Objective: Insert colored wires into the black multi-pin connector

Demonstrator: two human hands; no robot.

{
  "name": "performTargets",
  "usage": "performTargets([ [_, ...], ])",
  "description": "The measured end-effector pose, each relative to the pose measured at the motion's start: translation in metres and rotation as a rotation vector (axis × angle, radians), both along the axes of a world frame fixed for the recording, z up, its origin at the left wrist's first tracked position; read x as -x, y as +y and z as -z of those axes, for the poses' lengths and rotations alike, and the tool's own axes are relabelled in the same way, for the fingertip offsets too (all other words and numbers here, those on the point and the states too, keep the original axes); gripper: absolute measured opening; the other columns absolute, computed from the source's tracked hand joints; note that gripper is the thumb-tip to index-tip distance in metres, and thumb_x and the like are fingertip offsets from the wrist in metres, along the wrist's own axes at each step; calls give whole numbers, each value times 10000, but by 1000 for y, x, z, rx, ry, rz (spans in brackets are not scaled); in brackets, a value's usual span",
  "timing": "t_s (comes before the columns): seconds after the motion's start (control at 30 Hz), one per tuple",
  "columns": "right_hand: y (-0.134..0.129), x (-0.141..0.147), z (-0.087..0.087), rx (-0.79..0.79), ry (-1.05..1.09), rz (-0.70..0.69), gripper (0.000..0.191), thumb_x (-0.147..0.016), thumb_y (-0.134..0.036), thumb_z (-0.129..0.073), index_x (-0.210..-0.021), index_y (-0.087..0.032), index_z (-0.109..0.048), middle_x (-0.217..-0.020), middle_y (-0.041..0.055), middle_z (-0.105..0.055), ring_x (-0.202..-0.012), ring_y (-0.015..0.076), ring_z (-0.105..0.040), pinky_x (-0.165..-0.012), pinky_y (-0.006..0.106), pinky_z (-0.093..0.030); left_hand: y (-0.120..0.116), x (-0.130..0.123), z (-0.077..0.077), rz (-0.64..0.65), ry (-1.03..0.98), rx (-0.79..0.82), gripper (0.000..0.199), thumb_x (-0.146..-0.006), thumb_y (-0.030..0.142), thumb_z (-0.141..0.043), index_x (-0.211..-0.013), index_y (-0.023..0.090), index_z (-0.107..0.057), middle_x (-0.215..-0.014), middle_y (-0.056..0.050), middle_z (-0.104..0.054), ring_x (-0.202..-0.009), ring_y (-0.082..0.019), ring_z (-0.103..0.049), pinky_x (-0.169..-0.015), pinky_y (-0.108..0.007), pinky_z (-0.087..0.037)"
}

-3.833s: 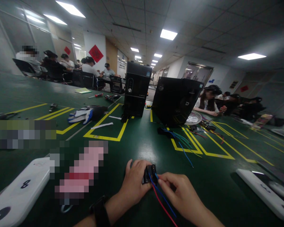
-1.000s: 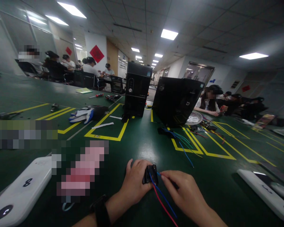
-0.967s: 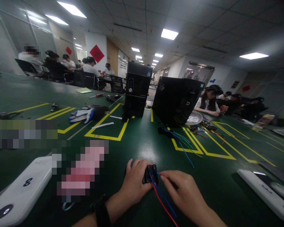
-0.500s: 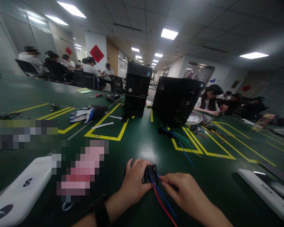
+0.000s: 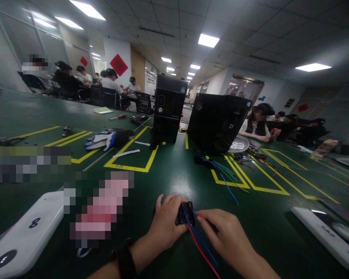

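Note:
My left hand (image 5: pixel 169 217) is closed around a small black block with slots (image 5: pixel 185 213), which looks like an electrical socket or terminal part. A red wire (image 5: pixel 199 247) and a blue wire (image 5: pixel 204 245) run from the block down toward me. At the block's right side, my right hand (image 5: pixel 221 228) pinches a short piece of blue wire (image 5: pixel 195 212) between thumb and fingers. Where that wire meets the block is too small to make out. Both hands are low over the green table.
Two black computer towers (image 5: pixel 170 112) (image 5: pixel 216 124) stand ahead. Loose blue and green wires (image 5: pixel 221 170) lie right of centre. A glove (image 5: pixel 101 141) and a screwdriver (image 5: pixel 119 116) lie at left. White devices (image 5: pixel 26 236) (image 5: pixel 322 234) flank me. A person (image 5: pixel 258 124) sits far right.
My right hand has shifted slightly up and left, still pinching the blue wire at the block. The left hand and the black block stay almost in place.

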State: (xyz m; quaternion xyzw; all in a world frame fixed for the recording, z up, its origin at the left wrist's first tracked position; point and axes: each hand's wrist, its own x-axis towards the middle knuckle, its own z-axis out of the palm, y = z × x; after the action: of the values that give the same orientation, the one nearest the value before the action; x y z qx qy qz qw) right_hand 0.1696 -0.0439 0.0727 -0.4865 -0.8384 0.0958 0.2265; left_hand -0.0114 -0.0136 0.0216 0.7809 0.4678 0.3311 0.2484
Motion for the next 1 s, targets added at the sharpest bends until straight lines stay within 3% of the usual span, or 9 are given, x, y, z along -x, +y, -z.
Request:
performTargets([
  [0.17, -1, -1, 1, 99, -72, -19, 227, -887, -198, -484, -991, -228, -684, -920, 24, -726, -831, 187, -660, -753, 287, -474, 1, 0, 0, 1, -14, -3, 382, -678, 229, -717, -998, 284, -516, -1031, 19, -612, -1053, -244, -512, -1032, -523, -163],
  [0.37, -2, -2, -9, 155, -160, 33, 192, -884, -222, -494, -944, -242, -676, -824, 12, -711, -750, 183, -651, -650, 268, -456, 1, 0, 2, 2, -18, 1, 388, -675, 233, -727, -995, 288, -513, -1024, 26, -612, -1049, -241, -514, -1026, -518, -162],
  [0.6, -1, -5, -7, 51, -118, 41, 198, -871, -207, -513, -976, -238, -678, -900, 18, -718, -817, 189, -644, -732, 288, -447, 0, 1, 0, 6, -16, 6, 386, -682, 211, -711, -1002, 293, -510, -1032, 30, -609, -1060, -240, -507, -1028, -514, -155],
  [0.77, 0, 0, 5, -74, -106, -19, 212, -882, -200, -483, -950, -194, -683, -782, 40, -700, -695, 185, -622, -635, 285, -428, 1, 0, 2, 3, -10, 2, 391, -675, 215, -713, -1002, 287, -512, -1044, 19, -609, -1062, -242, -503, -1025, -513, -160],
  [0.87, 0, 0, 7, -40, -170, -58, 207, -885, -192, -481, -940, -200, -681, -746, 35, -689, -689, 185, -623, -632, 282, -421, 1, 0, 3, 1, -6, 1, 386, -674, 210, -708, -998, 286, -513, -1047, 19, -607, -1062, -241, -502, -1027, -507, -162],
  [1.0, 0, -5, 1, 56, -181, -12, 190, -884, -195, -493, -898, -223, -680, -801, 20, -706, -752, 180, -646, -668, 266, -434, 0, 0, 2, -3, -11, 0, 373, -676, 223, -710, -987, 288, -514, -1027, 25, -608, -1046, -238, -511, -1021, -500, -170],
])
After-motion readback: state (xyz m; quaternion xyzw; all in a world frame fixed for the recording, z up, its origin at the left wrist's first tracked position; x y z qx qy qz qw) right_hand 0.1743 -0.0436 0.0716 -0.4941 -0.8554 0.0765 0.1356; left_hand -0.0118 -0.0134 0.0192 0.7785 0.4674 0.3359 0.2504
